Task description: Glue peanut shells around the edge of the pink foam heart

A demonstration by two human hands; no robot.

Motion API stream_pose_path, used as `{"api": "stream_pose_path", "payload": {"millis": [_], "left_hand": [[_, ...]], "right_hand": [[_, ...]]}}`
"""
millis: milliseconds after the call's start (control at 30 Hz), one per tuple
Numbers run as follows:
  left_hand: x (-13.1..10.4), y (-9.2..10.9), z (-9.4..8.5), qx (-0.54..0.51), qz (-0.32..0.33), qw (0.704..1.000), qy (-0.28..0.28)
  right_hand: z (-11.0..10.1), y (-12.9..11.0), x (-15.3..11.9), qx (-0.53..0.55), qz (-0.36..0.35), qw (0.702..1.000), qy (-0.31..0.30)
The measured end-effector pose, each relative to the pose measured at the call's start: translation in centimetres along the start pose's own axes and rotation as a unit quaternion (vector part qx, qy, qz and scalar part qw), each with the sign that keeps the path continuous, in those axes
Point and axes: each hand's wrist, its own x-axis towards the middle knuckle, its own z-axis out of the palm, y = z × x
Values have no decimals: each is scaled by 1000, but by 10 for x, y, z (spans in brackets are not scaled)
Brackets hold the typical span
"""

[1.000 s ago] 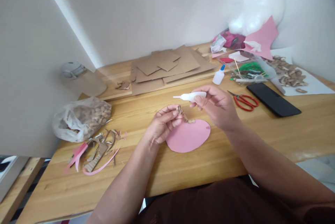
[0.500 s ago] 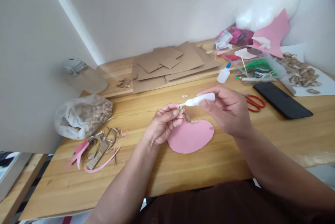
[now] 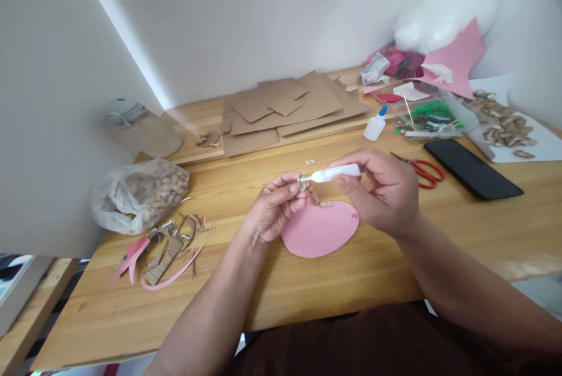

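Observation:
Between the fingertips of my left hand (image 3: 276, 206) is a small peanut shell piece (image 3: 302, 185). My right hand (image 3: 381, 188) is closed around a white glue bottle (image 3: 337, 173), held nearly level, its thin nozzle touching or almost touching the shell. Below my hands a pink oval sheet (image 3: 322, 229) lies on the wooden table. A few shell pieces (image 3: 325, 204) sit along its top edge, partly hidden by my left fingers.
Cardboard sheets (image 3: 290, 106) lie at the back. A bag of peanuts (image 3: 140, 194) and paper scraps (image 3: 169, 253) are left. Right are a blue-capped bottle (image 3: 374, 126), red-handled scissors (image 3: 428, 173), a phone (image 3: 472, 168) and a shell pile (image 3: 504, 121).
The glue bottle's body has tipped slightly lower, nearly level, and my right hand has shifted a little down. My left hand stays in place with the shell.

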Motion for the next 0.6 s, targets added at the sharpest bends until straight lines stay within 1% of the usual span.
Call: {"api": "stream_pose_path", "payload": {"millis": [233, 400, 600], "left_hand": [[-1, 0, 1, 1, -6, 1000, 7], [1, 0, 1, -7, -8, 1000, -6], [2, 0, 2, -11, -6, 1000, -7]], "right_hand": [[0, -2, 1, -20, -26, 999, -5], [1, 0, 0, -35, -48, 998, -4], [1, 1, -1, -35, -45, 998, -9]]}}
